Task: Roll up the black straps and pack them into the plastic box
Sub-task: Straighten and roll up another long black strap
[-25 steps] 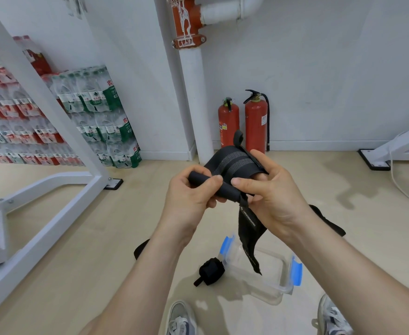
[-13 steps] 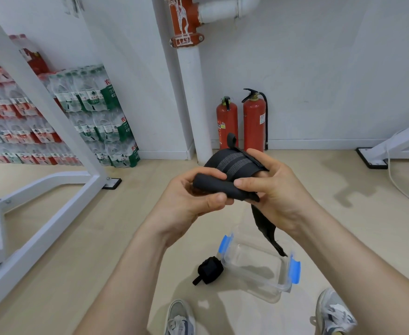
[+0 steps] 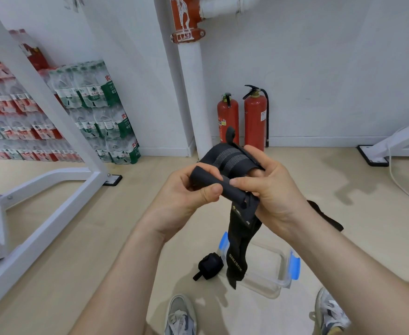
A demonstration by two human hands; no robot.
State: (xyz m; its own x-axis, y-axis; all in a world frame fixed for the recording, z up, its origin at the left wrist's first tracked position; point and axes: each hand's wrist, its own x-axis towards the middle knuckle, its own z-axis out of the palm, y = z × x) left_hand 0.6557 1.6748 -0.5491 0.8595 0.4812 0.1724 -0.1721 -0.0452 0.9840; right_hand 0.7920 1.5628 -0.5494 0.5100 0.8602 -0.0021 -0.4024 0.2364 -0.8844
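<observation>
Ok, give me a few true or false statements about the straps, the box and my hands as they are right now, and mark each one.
1. The left hand and the right hand both grip the black strap. True.
2. A rolled strap sits inside the plastic box. False: it lies on the floor beside the box, outside it.
3. Part of the black strap hangs loose below the hands. True.
4. Three fire extinguishers stand in the background. False: there are two fire extinguishers.
</observation>
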